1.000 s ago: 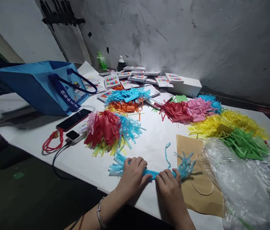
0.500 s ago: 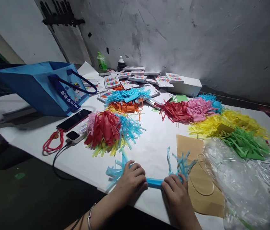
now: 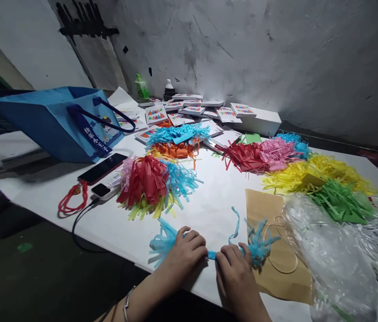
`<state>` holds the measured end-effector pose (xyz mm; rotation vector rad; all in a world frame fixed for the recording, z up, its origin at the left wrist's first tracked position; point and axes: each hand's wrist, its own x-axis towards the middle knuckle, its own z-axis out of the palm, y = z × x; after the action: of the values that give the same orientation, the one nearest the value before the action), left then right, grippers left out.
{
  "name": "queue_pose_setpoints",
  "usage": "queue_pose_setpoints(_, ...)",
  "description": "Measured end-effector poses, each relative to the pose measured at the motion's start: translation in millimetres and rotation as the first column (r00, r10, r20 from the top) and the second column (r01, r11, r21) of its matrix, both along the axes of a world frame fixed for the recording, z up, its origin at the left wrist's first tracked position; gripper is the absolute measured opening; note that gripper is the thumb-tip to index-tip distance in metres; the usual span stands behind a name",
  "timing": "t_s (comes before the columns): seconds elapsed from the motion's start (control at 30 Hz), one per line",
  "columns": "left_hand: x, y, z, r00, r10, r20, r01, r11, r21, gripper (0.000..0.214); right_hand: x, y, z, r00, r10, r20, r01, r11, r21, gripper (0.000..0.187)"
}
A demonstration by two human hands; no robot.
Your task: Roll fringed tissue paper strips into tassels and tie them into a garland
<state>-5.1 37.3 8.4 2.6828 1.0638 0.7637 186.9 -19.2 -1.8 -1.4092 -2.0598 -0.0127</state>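
Note:
A blue tissue paper tassel (image 3: 212, 255), rolled narrow at its middle and fringed at both ends, lies across the front of the table. My left hand (image 3: 189, 252) is closed over the left part of the roll, beside one fan of fringe. On the right part, my right hand (image 3: 234, 266) presses with bent fingers, and the other fringe spreads beyond it over a brown paper sheet (image 3: 283, 281). One loose blue strip (image 3: 235, 223) sticks up behind my right hand. Both sets of fingertips are partly hidden.
Finished-looking tassel bundles in red (image 3: 147, 179), yellow (image 3: 336, 172) and green (image 3: 343, 201) lie around. Clear plastic bags (image 3: 329, 250) and a looped string (image 3: 292, 270) are at right. A blue gift bag (image 3: 51, 120), phone (image 3: 103, 169) and cable (image 3: 75, 230) are at left; flat boxes (image 3: 157, 114) lie behind.
My right hand has moved left, closer to my left hand, leaving less of the blue roll showing between them. The fringes at both ends have shifted.

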Motion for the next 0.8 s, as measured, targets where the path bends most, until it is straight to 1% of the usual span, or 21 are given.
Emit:
queue_pose_setpoints(0.07,-1.5,0.5,-1.3,1.0,-0.022,0.003,0.022,1.0,0.008,0.008,-1.1,-0.8,2.0,1.0,0.017,-0.012,-0.018,0.999,-0.027,0.009)
queue_pose_setpoints(0.13,-0.8,0.5,-2.2,0.999,-0.05,-0.004,0.05,0.998,0.024,0.008,-3.3,0.0,3.5,1.0,0.0,-0.023,0.0,1.0,-0.009,0.006)
queue_pose_setpoints(0.17,0.2,0.5,-2.6,0.998,-0.058,-0.003,0.058,0.998,0.035,0.01,-4.9,0.9,3.7,1.0,0.001,-0.024,-0.001,1.0,0.011,0.008)
queue_pose_setpoints(0.27,3.2,0.9,-3.7,0.998,-0.054,0.016,0.053,0.998,0.04,0.012,-11.6,4.8,1.1,1.0,0.03,-0.004,-0.029,0.997,0.072,0.022)
queue_pose_setpoints(0.33,3.7,1.2,-3.7,0.998,-0.058,0.017,0.058,0.998,0.012,0.011,-15.5,6.9,-2.5,0.999,0.044,0.002,-0.044,0.996,0.08,0.027)
queue_pose_setpoints(0.4,2.9,1.0,-3.7,0.998,-0.068,0.003,0.068,0.998,-0.004,0.013,-16.2,7.3,-6.1,0.999,0.036,-0.012,-0.035,0.996,0.077,0.029)
queue_pose_setpoints(0.47,1.6,0.2,-4.0,0.999,-0.046,0.001,0.046,0.999,0.0,0.013,-12.3,5.2,-8.4,1.0,0.015,-0.025,-0.013,0.997,0.077,0.03)
queue_pose_setpoints(0.53,0.8,-1.0,-4.5,1.0,0.0,-0.002,0.0,1.0,-0.008,0.014,-4.3,0.6,-8.9,0.999,-0.011,-0.044,0.014,0.998,0.058,0.03)
queue_pose_setpoints(0.67,2.2,-3.9,-2.9,0.996,0.079,-0.051,-0.082,0.995,-0.052,0.012,10.3,-10.8,-5.1,0.99,-0.082,-0.116,0.079,0.996,-0.038,0.021)
queue_pose_setpoints(0.8,8.8,-5.0,5.1,0.981,0.11,-0.16,-0.12,0.991,-0.057,0.009,4.7,-14.1,-0.4,0.97,-0.203,-0.134,0.197,0.979,-0.058,0.023)
